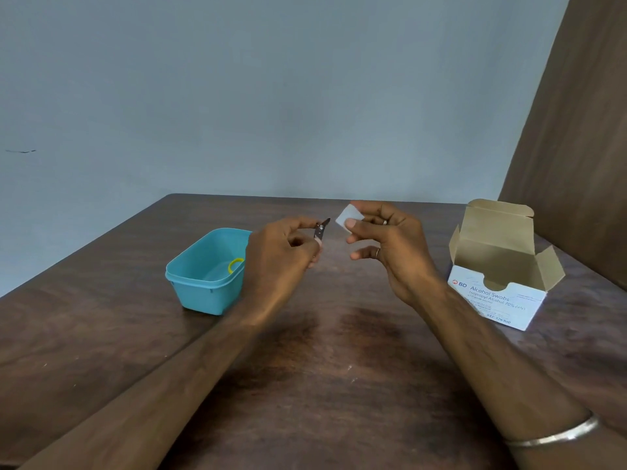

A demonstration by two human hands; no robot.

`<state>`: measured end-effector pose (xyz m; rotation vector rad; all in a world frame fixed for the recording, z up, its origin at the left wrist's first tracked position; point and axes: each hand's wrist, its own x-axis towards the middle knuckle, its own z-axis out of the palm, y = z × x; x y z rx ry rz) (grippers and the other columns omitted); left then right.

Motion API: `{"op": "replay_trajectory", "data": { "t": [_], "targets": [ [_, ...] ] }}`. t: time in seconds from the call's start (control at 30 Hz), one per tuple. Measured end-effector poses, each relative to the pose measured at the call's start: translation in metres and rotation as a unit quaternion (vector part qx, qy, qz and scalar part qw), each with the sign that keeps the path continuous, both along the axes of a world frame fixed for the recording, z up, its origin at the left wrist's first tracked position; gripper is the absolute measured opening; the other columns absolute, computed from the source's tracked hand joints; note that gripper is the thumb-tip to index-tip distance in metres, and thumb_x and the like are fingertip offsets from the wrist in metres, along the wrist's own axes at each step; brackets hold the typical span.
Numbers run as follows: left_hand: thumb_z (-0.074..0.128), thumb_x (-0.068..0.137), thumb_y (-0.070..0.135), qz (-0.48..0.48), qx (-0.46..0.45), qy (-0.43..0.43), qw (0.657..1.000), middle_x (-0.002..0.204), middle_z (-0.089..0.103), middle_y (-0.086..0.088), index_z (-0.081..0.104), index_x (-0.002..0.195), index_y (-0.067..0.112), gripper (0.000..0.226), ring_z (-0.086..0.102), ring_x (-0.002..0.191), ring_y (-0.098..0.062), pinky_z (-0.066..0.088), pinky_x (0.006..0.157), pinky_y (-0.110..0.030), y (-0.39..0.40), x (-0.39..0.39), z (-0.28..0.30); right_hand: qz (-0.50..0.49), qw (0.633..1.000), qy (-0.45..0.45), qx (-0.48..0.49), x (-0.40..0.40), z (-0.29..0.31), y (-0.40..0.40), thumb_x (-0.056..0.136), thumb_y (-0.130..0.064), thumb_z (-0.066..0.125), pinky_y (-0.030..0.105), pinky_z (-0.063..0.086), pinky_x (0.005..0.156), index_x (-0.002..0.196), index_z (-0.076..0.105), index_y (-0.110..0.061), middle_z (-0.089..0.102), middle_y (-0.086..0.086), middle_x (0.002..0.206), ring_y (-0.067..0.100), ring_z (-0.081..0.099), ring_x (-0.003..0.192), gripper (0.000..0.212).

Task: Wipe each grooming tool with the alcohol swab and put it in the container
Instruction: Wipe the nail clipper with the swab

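Head view: I see my left hand (278, 252) pinching one small dark metal grooming tool (320, 228), its tip poking out at the hand's 1 o'clock. My right hand (390, 245) pinches one white square alcohol swab (347, 217), just apart from the tool. One turquoise plastic container (203, 283) sits at the left hand's 8 o'clock, one yellow ring (235, 264) inside. One opened white cardboard swab box (498, 290) stands at 3 o'clock on the brown wooden table (322, 368).

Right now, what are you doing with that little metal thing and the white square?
A person is cleaning grooming tools. The left hand pinches a small metal nail clipper, and the right hand holds a white alcohol swab just beside it, not touching. The blue container holds something with a yellow ring. An open swab box sits on the right.
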<state>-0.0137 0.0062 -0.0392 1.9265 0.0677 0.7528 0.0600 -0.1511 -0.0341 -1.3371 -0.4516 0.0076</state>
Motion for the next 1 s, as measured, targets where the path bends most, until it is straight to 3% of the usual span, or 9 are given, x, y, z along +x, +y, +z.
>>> {"op": "replay_trajectory", "data": {
  "t": [0.13, 0.3, 0.5, 0.7, 0.9, 1.0],
  "targets": [
    [0.068, 0.088, 0.02, 0.071, 0.185, -0.078, 0.977, 0.082, 0.073, 0.011, 0.071, 0.115, 0.024, 0.027, 0.065, 0.069, -0.003, 0.059, 0.071, -0.033, 0.001, -0.004, 0.0, 0.05, 0.995, 0.065, 0.06, 0.001, 0.003, -0.003, 0.083, -0.012, 0.073, 0.03, 0.057, 0.057, 0.108, 0.07, -0.006, 0.071, 0.006, 0.086, 0.015, 0.068, 0.071, 0.026],
    [0.066, 0.09, 0.018, 0.104, 0.297, -0.112, 0.943, 0.092, 0.077, -0.003, 0.07, 0.115, 0.022, 0.026, 0.07, 0.078, -0.02, 0.058, 0.07, -0.042, 0.006, -0.001, -0.003, 0.15, 0.981, 0.123, 0.014, 0.0, 0.012, -0.009, 0.075, -0.016, 0.074, 0.035, 0.057, 0.06, 0.092, 0.069, -0.013, 0.069, 0.002, 0.085, 0.016, 0.067, 0.072, 0.018],
    [0.067, 0.085, 0.01, 0.135, 0.405, -0.121, 0.896, 0.076, 0.074, -0.012, 0.072, 0.109, 0.014, 0.025, 0.066, 0.06, -0.032, 0.057, 0.054, -0.043, 0.01, 0.002, -0.002, 0.205, 0.962, 0.163, -0.08, -0.006, 0.006, -0.003, 0.072, -0.017, 0.076, 0.033, 0.059, 0.059, 0.099, 0.066, -0.01, 0.075, 0.013, 0.101, 0.021, 0.074, 0.082, 0.03],
    [0.069, 0.085, 0.005, 0.109, 0.435, -0.121, 0.886, 0.078, 0.073, -0.012, 0.071, 0.109, 0.013, 0.026, 0.067, 0.064, -0.034, 0.057, 0.053, -0.043, 0.005, 0.001, -0.003, 0.157, 0.973, 0.159, -0.05, -0.006, 0.005, 0.0, 0.081, 0.001, 0.072, 0.029, 0.061, 0.058, 0.095, 0.066, -0.005, 0.076, 0.015, 0.083, 0.018, 0.074, 0.064, 0.016],
    [0.071, 0.086, 0.005, 0.089, 0.43, -0.099, 0.893, 0.102, 0.074, -0.007, 0.066, 0.125, 0.023, 0.043, 0.069, 0.086, -0.03, 0.055, 0.066, -0.037, 0.007, 0.0, -0.004, 0.158, 0.974, 0.153, -0.047, -0.006, 0.005, -0.003, 0.084, 0.013, 0.064, 0.032, 0.063, 0.066, 0.101, 0.067, 0.0, 0.075, 0.019, 0.087, 0.026, 0.076, 0.073, 0.022],
    [0.068, 0.087, 0.003, 0.074, 0.402, -0.094, 0.908, 0.097, 0.074, -0.003, 0.07, 0.117, 0.024, 0.036, 0.068, 0.085, -0.027, 0.057, 0.07, -0.042, 0.01, 0.001, -0.004, 0.166, 0.975, 0.134, -0.066, -0.006, 0.003, -0.002, 0.084, 0.014, 0.064, 0.035, 0.063, 0.072, 0.104, 0.069, 0.001, 0.075, 0.02, 0.094, 0.029, 0.076, 0.08, 0.025]
  ]
}}
